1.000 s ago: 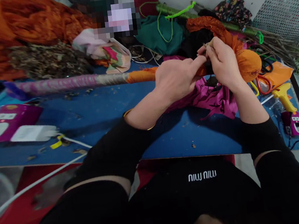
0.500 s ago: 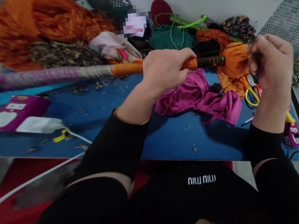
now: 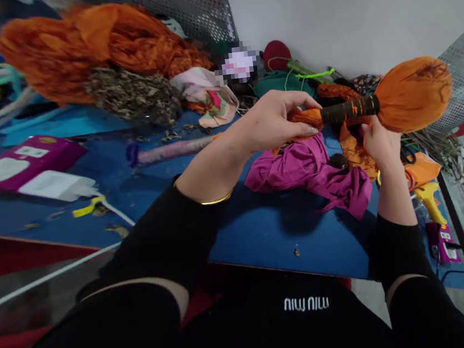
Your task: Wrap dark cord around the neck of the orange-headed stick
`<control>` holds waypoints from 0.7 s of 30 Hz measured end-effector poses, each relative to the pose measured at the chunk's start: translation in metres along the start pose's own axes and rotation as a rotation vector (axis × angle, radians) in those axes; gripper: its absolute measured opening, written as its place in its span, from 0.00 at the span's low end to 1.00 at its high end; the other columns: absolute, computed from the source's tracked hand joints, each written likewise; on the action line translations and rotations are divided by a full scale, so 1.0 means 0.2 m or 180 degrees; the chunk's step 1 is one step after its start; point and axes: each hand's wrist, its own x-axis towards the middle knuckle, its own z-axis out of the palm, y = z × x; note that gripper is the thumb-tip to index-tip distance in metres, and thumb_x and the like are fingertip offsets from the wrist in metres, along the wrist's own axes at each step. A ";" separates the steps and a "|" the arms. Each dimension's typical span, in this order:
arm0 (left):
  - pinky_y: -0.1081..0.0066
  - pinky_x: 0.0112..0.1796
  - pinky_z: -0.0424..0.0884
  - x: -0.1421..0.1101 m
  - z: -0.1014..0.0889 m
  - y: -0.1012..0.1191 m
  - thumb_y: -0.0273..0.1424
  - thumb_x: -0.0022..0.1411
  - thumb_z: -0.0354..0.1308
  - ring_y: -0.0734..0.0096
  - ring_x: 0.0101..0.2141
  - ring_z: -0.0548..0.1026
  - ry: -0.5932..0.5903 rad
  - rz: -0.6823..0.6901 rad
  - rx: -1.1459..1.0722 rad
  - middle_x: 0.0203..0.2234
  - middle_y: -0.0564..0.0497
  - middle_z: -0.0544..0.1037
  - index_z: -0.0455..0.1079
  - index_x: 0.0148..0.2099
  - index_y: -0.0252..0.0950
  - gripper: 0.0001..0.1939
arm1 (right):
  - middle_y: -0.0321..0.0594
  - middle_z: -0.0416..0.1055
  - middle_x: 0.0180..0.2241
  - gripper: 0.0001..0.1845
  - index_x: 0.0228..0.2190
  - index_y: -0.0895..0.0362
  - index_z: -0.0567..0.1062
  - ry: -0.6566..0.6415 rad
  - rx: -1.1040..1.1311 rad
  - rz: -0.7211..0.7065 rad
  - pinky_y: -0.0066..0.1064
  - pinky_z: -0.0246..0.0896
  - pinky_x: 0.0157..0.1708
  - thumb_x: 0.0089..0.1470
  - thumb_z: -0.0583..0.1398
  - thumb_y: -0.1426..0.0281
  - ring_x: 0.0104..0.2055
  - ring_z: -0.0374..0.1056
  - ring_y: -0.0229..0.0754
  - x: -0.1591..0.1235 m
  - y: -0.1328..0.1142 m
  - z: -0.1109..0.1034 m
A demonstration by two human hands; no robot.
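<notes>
A long stick wrapped in cloth runs across the bench, its far left part (image 3: 173, 151) pinkish purple. At the other end swells an orange cloth bulb (image 3: 413, 94), bound at its neck by dark wrapping (image 3: 348, 109). My left hand (image 3: 271, 116) is closed around the orange stretch just left of this wrapping. Bent under the neck, my right hand (image 3: 381, 140) has its fingers partly hidden behind the stick; what they pinch does not show. Below lies a crumpled magenta cloth (image 3: 311, 173) with a small dark lump (image 3: 338, 161) on it.
Orange fabric (image 3: 107, 37) and dried plant matter (image 3: 133, 96) are heaped at the back left. A purple-and-white power strip (image 3: 33, 160) with a white adapter (image 3: 55, 184) sits at left. At right are a yellow glue gun (image 3: 431, 201) and the bench edge.
The stick has shifted right and turned, so its orange bulb now rises at the right. My right hand has come in from the far right, where it held a dark cord taut, to beneath the neck.
</notes>
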 end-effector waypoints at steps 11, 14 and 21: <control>0.68 0.40 0.79 0.02 0.05 -0.01 0.28 0.57 0.66 0.66 0.39 0.83 -0.0091 0.0050 -0.0570 0.39 0.49 0.85 0.80 0.50 0.35 0.17 | 0.37 0.77 0.31 0.31 0.29 0.50 0.74 -0.0554 0.1916 0.0867 0.40 0.80 0.50 0.53 0.69 0.35 0.42 0.79 0.46 -0.04 -0.45 0.31; 0.67 0.42 0.80 0.03 0.05 -0.02 0.28 0.58 0.67 0.65 0.41 0.84 0.0038 0.0068 -0.0505 0.40 0.49 0.86 0.80 0.50 0.35 0.16 | 0.32 0.68 0.23 0.30 0.25 0.52 0.71 -0.0567 0.1397 0.0958 0.33 0.68 0.31 0.65 0.63 0.41 0.27 0.69 0.39 -0.03 -0.51 0.25; 0.68 0.41 0.78 0.06 0.06 -0.04 0.29 0.59 0.68 0.67 0.38 0.82 0.0091 -0.0004 -0.0534 0.36 0.50 0.85 0.81 0.44 0.34 0.10 | 0.45 0.75 0.39 0.25 0.26 0.51 0.76 0.0341 0.0966 -0.0290 0.52 0.75 0.58 0.70 0.60 0.49 0.53 0.78 0.53 -0.04 -0.63 0.17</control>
